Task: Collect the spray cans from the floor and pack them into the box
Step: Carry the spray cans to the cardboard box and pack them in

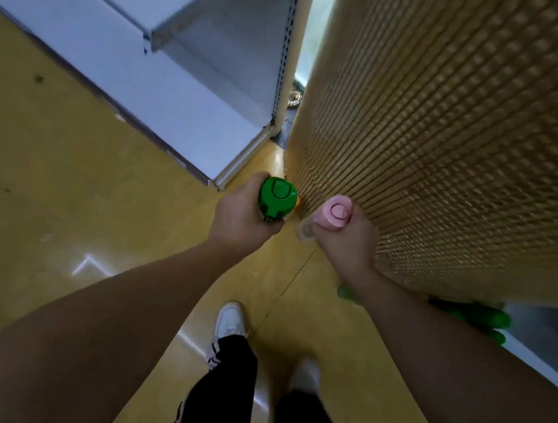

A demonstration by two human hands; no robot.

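A pegboard wall [467, 145] stood just beside the right hand [347, 239], blocking that side. Ahead of the left hand [243, 214] a white shelf unit [168, 72] closed in, leaving only a narrow gap between the two. Farther left, bare floor [51, 170] lay open.

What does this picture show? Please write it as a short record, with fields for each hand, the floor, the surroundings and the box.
left hand: grips a green-capped can, upright, cap toward the camera
right hand: grips a pink-capped can, upright
floor: yellow; blurred green objects, possibly more cans, lie at the foot of the pegboard panel
surroundings: grey shelf unit upper left; pegboard panel right
box: not in view
person: standing; white shoe below the hands
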